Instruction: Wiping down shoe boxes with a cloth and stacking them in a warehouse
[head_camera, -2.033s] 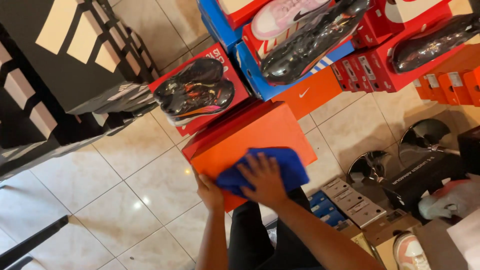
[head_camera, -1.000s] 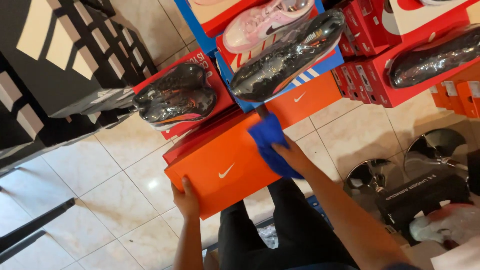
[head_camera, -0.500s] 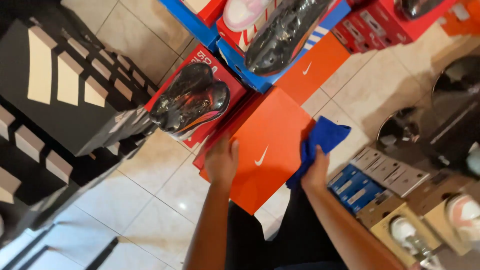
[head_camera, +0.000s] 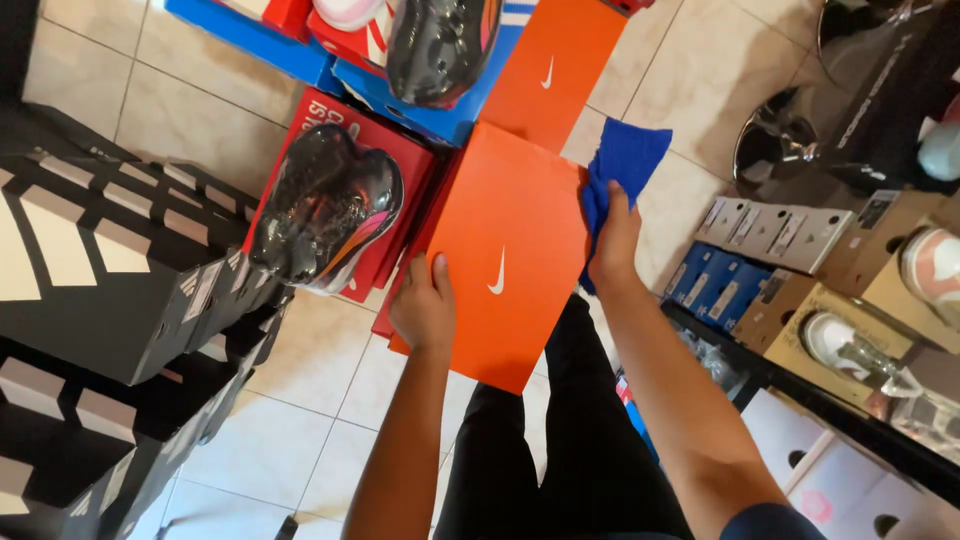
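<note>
The left hand (head_camera: 424, 308) is closed on the near left edge of the orange shoe box (head_camera: 510, 250): the thumb lies flat on the lid, and the fingers wrap under the edge and are hidden. The right hand (head_camera: 614, 238) grips the opposite, right edge of the same box, with a blue cloth (head_camera: 622, 165) bunched between palm and box. The cloth extends beyond the fingers, away from the person, and hangs over the tiled floor (head_camera: 690, 90). The box is held between both hands, lid up, above the person's dark trousers (head_camera: 560, 440).

Directly left of the left hand, a red shoe box (head_camera: 400, 165) lies partly under the orange box. A dark shoe in clear plastic wrap (head_camera: 325, 205) rests on the red box. Farther left of that hand stand black boxes with pale stripes (head_camera: 90, 260).

Beyond both hands, a second orange box (head_camera: 560, 65) touches the far edge of the held box. Just left of it is a blue box (head_camera: 430, 110) carrying another wrapped dark shoe (head_camera: 440, 40).

To the right of the right hand, small white and blue boxes (head_camera: 750, 250) are stacked in a row, with brown cardboard boxes (head_camera: 850, 320) holding shoes beside them. Further beyond that hand, a dark item in shiny wrap (head_camera: 790, 140) lies on the floor.
</note>
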